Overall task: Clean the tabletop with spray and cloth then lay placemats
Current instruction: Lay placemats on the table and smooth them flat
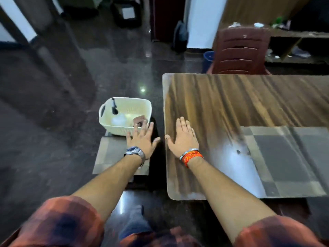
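Note:
A wooden table (231, 97) fills the right half of the view. One grey chequered placemat (284, 157) lies flat at its near right. My right hand (183, 138), open with fingers spread, hovers over the table's left edge. My left hand (142, 138), also open and empty, reaches over another grey placemat (110, 154) lying on a low stool left of the table. Just beyond that hand stands a cream basket (122, 107) holding a spray bottle with a black nozzle (114, 108) and a brown cloth (139, 120).
A dark red plastic chair (240, 52) stands at the table's far side, with a blue bin (208, 58) beside it. Shelves with clutter run along the right wall. The dark polished floor spreads to the left.

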A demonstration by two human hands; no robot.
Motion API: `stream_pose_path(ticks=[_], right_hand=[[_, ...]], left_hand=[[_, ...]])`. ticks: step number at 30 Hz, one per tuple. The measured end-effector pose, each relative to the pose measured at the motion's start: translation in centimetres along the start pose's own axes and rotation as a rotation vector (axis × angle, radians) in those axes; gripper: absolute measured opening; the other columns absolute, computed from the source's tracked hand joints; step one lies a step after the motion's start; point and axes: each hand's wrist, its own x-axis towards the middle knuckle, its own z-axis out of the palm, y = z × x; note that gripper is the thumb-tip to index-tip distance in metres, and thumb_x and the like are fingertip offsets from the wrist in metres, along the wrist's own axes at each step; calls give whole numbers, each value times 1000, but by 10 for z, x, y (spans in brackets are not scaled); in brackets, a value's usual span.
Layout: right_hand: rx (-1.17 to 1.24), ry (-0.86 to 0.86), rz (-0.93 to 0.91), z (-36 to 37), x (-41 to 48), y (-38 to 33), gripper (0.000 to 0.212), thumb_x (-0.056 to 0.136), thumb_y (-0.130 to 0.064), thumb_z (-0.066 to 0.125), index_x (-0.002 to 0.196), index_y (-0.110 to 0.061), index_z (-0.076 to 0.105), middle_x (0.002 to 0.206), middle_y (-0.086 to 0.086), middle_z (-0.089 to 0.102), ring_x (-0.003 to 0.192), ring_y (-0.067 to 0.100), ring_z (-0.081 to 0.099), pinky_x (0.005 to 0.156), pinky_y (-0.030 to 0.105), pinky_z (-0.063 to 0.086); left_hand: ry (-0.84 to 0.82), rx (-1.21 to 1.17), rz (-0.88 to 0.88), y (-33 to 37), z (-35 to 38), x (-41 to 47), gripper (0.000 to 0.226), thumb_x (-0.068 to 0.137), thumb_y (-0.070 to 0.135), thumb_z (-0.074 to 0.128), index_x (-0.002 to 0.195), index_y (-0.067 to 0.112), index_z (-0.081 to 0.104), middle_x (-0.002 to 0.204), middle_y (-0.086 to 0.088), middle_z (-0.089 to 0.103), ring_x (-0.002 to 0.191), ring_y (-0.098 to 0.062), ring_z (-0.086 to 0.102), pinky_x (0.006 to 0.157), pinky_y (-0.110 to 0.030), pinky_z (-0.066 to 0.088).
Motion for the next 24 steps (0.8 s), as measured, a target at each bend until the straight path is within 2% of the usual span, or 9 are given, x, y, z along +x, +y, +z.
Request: stream_pose_path(ticks=[5,8,12,18,24], right_hand=[[-21,-127,-95,76,17,-89,79,92,-52,42,152,-12,11,161,4,7,147,22,7,118,40,12],[-47,-239,-66,124,26,-122,77,93,-50,42,152,-12,12,161,5,7,147,23,6,118,41,14],[-74,-353,30,175,30,-132,78,93,-48,43,152,-10,10,161,6,7,146,27,8,117,40,16],[-10,-487,150,229,48,-118,77,93,-44,49,151,-5,15,159,11,13,144,29,15,117,38,17],[76,-509,288,262,90,-99,65,92,-38,55,141,-2,34,152,17,27,134,36,36,110,38,30]], left_hand=[[-100,-81,-169,-126,27,6,77,96,71,23,160,35,-2,170,5,-7,155,-29,-5,120,-60,6],[-210,-80,-218,-183,44,18,80,95,73,21,159,36,-8,170,4,-11,155,-29,-3,120,-61,3],[-361,-112,-268,-238,70,28,81,96,72,23,159,34,-11,170,5,-11,155,-31,-1,121,-62,3],[-532,-151,-326,-278,121,47,88,95,70,32,160,25,-8,170,2,-7,154,-34,12,118,-64,11],[-594,-257,-345,-292,146,97,91,95,65,42,160,21,-4,170,-3,-2,151,-38,22,118,-61,22]])
